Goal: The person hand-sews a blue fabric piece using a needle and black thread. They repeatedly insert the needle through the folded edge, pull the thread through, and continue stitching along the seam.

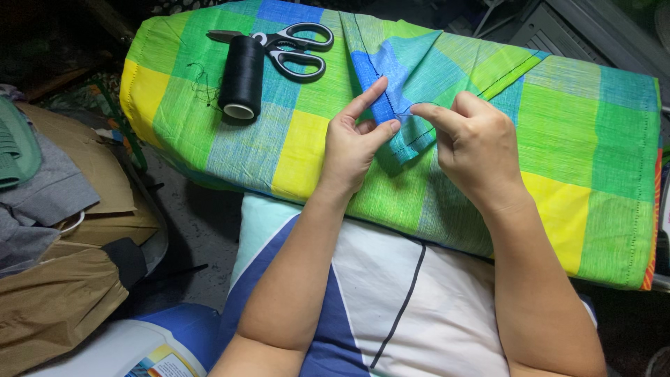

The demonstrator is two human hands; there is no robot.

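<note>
- The folded corner of green, blue and yellow checked cotton cloth (401,105) is lying on the padded board, under both hands.
- The left hand (356,143) is pinching the fold between thumb and forefinger, pinning it flat.
- The right hand (474,143) is nipping shut on a dark thread (403,112), the needle hidden; pulling gently along the hem should be keeping stitches even.
- A black thread spool (243,75) and grey-handled scissors (289,45) are lying well apart, upper left.

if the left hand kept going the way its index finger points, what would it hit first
The left hand points its index finger up and to the right, along the folded blue flap of the checked cloth. It would probably just slide on along that cloth; the scissors lie off to the left, out of line.
</note>
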